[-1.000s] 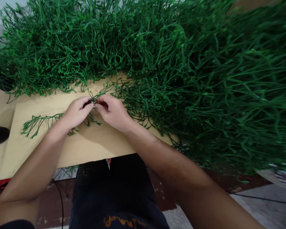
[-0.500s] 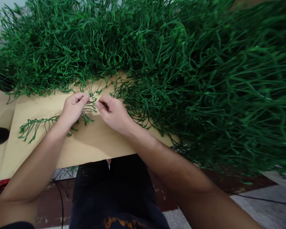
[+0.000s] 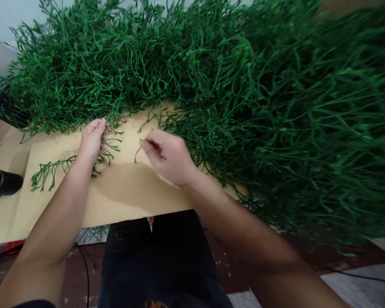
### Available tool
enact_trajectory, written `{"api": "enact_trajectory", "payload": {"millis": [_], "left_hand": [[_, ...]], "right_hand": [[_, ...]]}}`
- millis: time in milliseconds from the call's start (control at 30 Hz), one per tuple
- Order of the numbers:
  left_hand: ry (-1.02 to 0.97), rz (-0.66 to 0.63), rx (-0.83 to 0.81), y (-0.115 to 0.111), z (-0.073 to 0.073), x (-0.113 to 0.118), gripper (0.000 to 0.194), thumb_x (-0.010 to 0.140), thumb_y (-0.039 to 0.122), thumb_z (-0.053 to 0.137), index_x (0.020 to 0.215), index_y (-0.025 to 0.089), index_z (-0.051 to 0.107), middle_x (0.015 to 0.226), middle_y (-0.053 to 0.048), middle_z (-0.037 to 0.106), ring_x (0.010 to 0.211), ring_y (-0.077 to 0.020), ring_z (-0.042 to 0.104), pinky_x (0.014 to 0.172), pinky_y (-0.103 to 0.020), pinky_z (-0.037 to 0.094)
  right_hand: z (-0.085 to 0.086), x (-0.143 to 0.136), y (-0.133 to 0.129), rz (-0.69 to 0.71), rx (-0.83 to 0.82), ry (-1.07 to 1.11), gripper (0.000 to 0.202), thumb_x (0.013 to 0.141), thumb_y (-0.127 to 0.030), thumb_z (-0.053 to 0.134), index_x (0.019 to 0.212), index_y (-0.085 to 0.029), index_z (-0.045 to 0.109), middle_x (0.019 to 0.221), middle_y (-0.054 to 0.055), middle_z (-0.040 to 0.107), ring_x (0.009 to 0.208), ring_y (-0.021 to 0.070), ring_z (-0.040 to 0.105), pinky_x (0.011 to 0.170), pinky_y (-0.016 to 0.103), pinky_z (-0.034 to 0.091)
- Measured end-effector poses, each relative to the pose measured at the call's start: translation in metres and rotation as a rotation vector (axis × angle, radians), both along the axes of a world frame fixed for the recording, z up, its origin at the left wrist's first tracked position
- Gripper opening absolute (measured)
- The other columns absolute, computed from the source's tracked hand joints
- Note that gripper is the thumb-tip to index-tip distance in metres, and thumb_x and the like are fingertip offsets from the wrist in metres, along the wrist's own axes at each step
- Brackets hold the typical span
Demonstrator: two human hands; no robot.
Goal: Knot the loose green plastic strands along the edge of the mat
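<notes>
My left hand is closed, its thumb and finger pinching a branched green artificial plant stem whose side shoots hang out to the right. To the right of it, my right hand is also closed, pinching one short thin sprig that dangles below the fingertips. The two hands are apart. Another green branch lies on the cardboard sheet, left of my left forearm.
A large heap of green artificial stems covers the back and the whole right side. At the left edge stand a dark open mug and a black object with white lettering. Cables run across the floor.
My hands have drawn apart: the left has moved left with its stem, the right has moved right. A thin sprig now hangs visibly from my right fingers. The camera view has shifted slightly.
</notes>
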State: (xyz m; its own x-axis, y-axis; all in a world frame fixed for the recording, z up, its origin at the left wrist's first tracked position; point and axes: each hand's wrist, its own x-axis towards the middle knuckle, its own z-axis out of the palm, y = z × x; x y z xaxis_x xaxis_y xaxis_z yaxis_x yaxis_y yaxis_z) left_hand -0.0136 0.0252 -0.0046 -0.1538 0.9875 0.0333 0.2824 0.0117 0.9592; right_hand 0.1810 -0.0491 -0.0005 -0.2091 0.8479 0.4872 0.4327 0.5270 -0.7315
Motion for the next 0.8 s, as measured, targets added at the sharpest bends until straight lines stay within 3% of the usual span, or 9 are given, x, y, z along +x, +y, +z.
{"api": "enact_trajectory", "payload": {"millis": [133, 267, 367, 467, 533, 633, 700, 800], "left_hand": [[0.009, -0.099, -0.01, -0.003, -0.002, 0.004, 0.03, 0.085, 0.043, 0.046, 0.068, 0.02, 0.044, 0.062, 0.002, 0.044, 0.044, -0.0063, 0.03, 0.041, -0.022, 0.022], [-0.071, -0.172, -0.025, -0.006, -0.003, 0.006, 0.028, 0.085, 0.04, 0.048, 0.067, 0.019, 0.049, 0.059, 0.002, 0.041, 0.044, -0.007, 0.029, 0.042, -0.023, 0.02], [-0.111, -0.236, -0.042, -0.011, -0.003, 0.01, 0.024, 0.084, 0.037, 0.049, 0.068, 0.019, 0.05, 0.06, 0.001, 0.044, 0.047, -0.0083, 0.032, 0.044, -0.024, 0.022], [-0.122, -0.283, -0.035, -0.014, -0.004, 0.013, 0.018, 0.082, 0.032, 0.05, 0.07, 0.019, 0.05, 0.062, 0.001, 0.045, 0.052, -0.0098, 0.036, 0.049, -0.024, 0.027], [-0.134, -0.31, 0.006, -0.014, -0.005, 0.015, 0.014, 0.08, 0.027, 0.051, 0.069, 0.019, 0.049, 0.061, 0.003, 0.042, 0.053, -0.0096, 0.036, 0.052, -0.024, 0.03], [-0.154, -0.361, 0.063, -0.014, -0.007, 0.016, 0.014, 0.079, 0.024, 0.052, 0.066, 0.018, 0.047, 0.058, 0.004, 0.039, 0.052, -0.0083, 0.032, 0.051, -0.022, 0.029], [-0.176, -0.382, 0.074, -0.015, -0.008, 0.017, 0.015, 0.078, 0.025, 0.054, 0.066, 0.018, 0.047, 0.057, 0.004, 0.039, 0.051, -0.0075, 0.031, 0.05, -0.022, 0.027], [-0.214, -0.422, 0.076, -0.017, -0.007, 0.018, 0.017, 0.076, 0.029, 0.058, 0.068, 0.017, 0.049, 0.055, 0.005, 0.04, 0.05, -0.0068, 0.033, 0.049, -0.021, 0.027]], "right_hand": [[0.003, 0.028, 0.006, -0.162, 0.022, 0.14, 0.023, 0.086, -0.029, 0.049, 0.065, -0.02, 0.045, 0.055, -0.004, 0.035, 0.048, 0.008, 0.03, 0.048, 0.025, 0.026], [0.011, 0.06, 0.006, -0.398, 0.129, 0.063, 0.019, 0.087, -0.032, 0.05, 0.076, -0.019, 0.058, 0.064, 0.001, 0.051, 0.054, 0.01, 0.041, 0.053, 0.029, 0.034], [0.02, 0.092, 0.008, -0.69, 0.265, -0.118, 0.02, 0.086, -0.034, 0.054, 0.088, -0.019, 0.067, 0.081, 0.008, 0.058, 0.076, 0.0173, 0.052, 0.07, 0.039, 0.039], [0.029, 0.104, 0.004, -0.865, 0.37, -0.283, 0.028, 0.081, -0.037, 0.062, 0.102, -0.02, 0.067, 0.099, 0.014, 0.057, 0.103, 0.0285, 0.049, 0.086, 0.051, 0.033], [0.03, 0.09, -0.002, -0.837, 0.386, -0.313, 0.03, 0.082, -0.034, 0.06, 0.106, -0.017, 0.065, 0.106, 0.017, 0.055, 0.11, 0.0323, 0.046, 0.089, 0.054, 0.031], [0.021, 0.042, -0.005, -0.533, 0.313, -0.277, 0.022, 0.086, -0.027, 0.052, 0.098, -0.015, 0.065, 0.098, 0.016, 0.058, 0.103, 0.0286, 0.05, 0.088, 0.048, 0.039], [0.011, 0.008, 0.0, -0.25, 0.163, -0.25, 0.021, 0.086, -0.025, 0.051, 0.098, -0.015, 0.064, 0.096, 0.013, 0.06, 0.092, 0.0234, 0.055, 0.082, 0.042, 0.045], [-0.003, -0.024, 0.014, -0.128, -0.06, -0.219, 0.019, 0.085, -0.024, 0.052, 0.097, -0.013, 0.062, 0.093, 0.011, 0.06, 0.083, 0.0196, 0.057, 0.076, 0.036, 0.047]]}}
